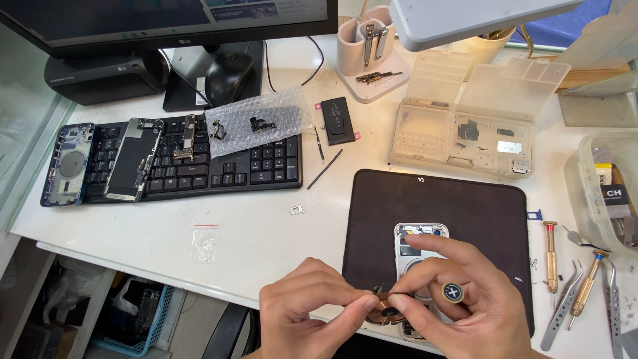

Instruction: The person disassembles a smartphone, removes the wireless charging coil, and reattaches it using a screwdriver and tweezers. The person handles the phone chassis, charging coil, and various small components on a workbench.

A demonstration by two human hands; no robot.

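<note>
The fingers (369, 302) of the left hand (302, 312) are pinched together on a thin copper-coloured flex part (385, 312), meeting the thumb and forefinger of the right hand (458, 299), which close on the same piece from the other side. The right hand also keeps a small screwdriver tucked between its fingers; only its round black-and-gold cap (453, 292) shows. Both hands work just above an opened white phone shell (417, 247), which lies face-up on a black work mat (478, 206) at the near edge of the tabletop (252, 233).

Judging by how things lie, the shell is stripped well down and the flex part is not yet seated or fully free; whether it is going in or coming out I cannot tell.

Right of the mat lie two brass-handled screwdrivers (551, 256) and several tweezers (561, 309). Behind the mat stands an open clear parts box (465, 126) with small components in its compartments. Further left, a black battery (337, 119) rests near a black keyboard (219, 166), which carries a bubble-wrap sheet (256, 119) with small parts, a logic board, and a second opened phone (133, 158); a blue phone housing (66, 163) lies beside it. A small plastic bag (204, 242) and a SIM tray (297, 209) sit on the bare tabletop.
</note>
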